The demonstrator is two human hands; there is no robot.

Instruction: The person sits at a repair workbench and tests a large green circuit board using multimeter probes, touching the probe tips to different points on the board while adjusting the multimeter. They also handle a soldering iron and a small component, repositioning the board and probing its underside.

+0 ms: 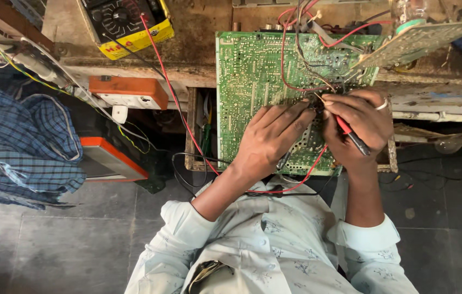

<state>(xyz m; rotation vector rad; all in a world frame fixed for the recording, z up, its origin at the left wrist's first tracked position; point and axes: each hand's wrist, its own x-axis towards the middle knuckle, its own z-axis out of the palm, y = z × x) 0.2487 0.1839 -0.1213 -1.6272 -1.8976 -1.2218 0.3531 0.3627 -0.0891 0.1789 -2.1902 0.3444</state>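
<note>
A large green circuit board (253,76) lies solder side up, overhanging the edge of a worn workbench (198,32). My left hand (272,139) rests on the board with fingers stretched toward its middle, and a dark probe lead runs under the palm. My right hand (359,122) grips a red and black test probe (350,135), its tip touching the board near my left fingertips. A ring sits on one right finger. Red and black wires (291,49) loop over the board's upper part.
A yellow multimeter (127,24) lies at the bench's back left, its red lead (171,92) trailing down to my lap. An orange and white socket box (130,92) hangs at the bench front. A smaller circuit board (421,41) tilts at top right. Blue checked cloth (19,141) lies left.
</note>
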